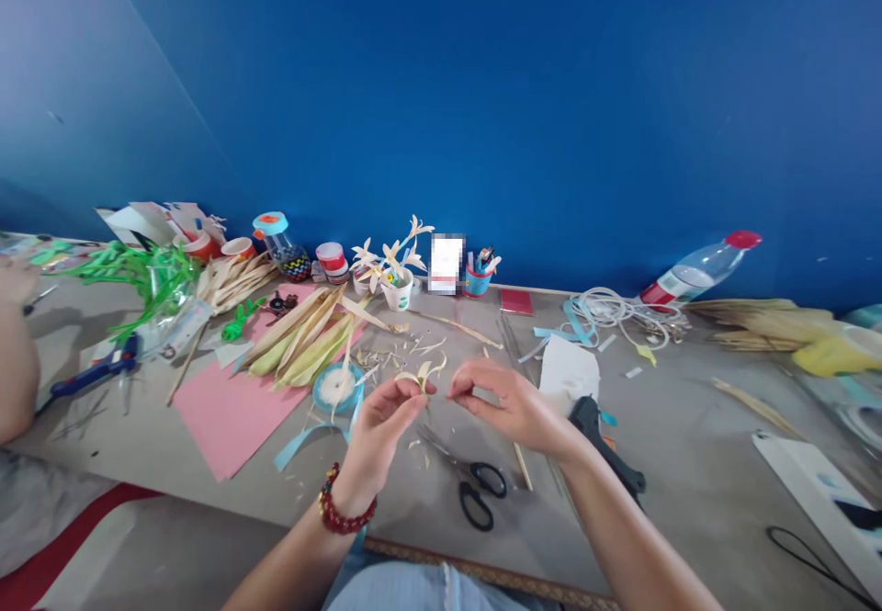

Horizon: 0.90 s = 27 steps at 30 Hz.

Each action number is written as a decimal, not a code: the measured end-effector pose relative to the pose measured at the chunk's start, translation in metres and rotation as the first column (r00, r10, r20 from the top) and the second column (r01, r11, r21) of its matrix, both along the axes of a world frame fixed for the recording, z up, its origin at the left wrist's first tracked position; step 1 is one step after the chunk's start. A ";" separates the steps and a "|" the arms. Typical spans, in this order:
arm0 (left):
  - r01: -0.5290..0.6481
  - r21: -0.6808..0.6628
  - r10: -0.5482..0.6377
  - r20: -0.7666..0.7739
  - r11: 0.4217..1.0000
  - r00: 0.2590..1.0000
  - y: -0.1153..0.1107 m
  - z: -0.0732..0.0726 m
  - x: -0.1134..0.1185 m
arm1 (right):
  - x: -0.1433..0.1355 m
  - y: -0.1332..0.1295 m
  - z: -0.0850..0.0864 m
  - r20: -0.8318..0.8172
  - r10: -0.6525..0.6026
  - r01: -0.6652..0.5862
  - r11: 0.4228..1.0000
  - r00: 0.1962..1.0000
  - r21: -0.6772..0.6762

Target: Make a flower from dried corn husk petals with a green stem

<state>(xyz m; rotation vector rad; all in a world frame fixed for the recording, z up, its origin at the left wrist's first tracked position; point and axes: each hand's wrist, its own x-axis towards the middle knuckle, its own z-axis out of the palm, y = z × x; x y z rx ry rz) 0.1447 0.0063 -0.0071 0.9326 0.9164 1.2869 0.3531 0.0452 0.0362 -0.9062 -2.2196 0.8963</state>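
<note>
Thumb and fingertips of the left hand (pixel 386 423) pinch a small pale flower (pixel 422 378) above the table (pixel 689 464), its thin petals curling up and outward. Just beside it, the right hand (pixel 494 400) holds its thumb and forefinger close together; whether anything thin sits between them, I cannot tell. A bracelet (pixel 336 505) of dark red beads (a few gold ones show among them) circles the left wrist. Below the hands lie black-handled scissors (pixel 460 466), blades angled toward the left hand. To the left of that hand rests a spool of light blue ribbon (pixel 336 386), near pink paper (pixel 231 418) with greenish husks (pixel 296 345) lying across part of it. Pale scraps (pixel 406 346) are scattered beyond the hands. Farther back, similar blossoms (pixel 394 266) stand in a white cup (pixel 398 297) by the blue wall (pixel 524 106). A black glue gun (pixel 610 450) lies beside the right forearm, its front end by white paper (pixel 571 367). Behind, a coiled white cable (pixel 616 312) lies next to a tilted bottle (pixel 703 266). At the left edge, another person's arm (pixel 14 363) shows.
</note>
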 end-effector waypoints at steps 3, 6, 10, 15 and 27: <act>0.122 -0.100 -0.109 0.126 0.987 0.986 -0.001 0.006 0.005 | 0.004 -0.013 0.001 -0.002 -0.025 0.025 0.996 1.000 0.089; 0.152 -0.107 -0.135 0.152 0.983 0.979 -0.004 0.009 0.007 | 0.007 -0.020 0.001 0.012 -0.036 0.033 0.984 0.999 0.174; 0.147 -0.043 -0.142 0.108 0.988 0.984 -0.008 0.007 0.011 | 0.007 -0.026 -0.002 0.008 -0.104 0.102 0.987 0.995 0.127; 0.117 -0.042 -0.112 0.104 0.992 0.988 -0.009 0.001 0.016 | 0.001 -0.031 -0.011 -0.082 -0.210 0.203 0.976 0.974 -0.079; 0.063 -0.052 -0.059 0.086 0.997 0.995 -0.011 0.001 0.019 | -0.012 -0.040 -0.023 -0.451 -0.349 0.205 0.919 0.821 -0.337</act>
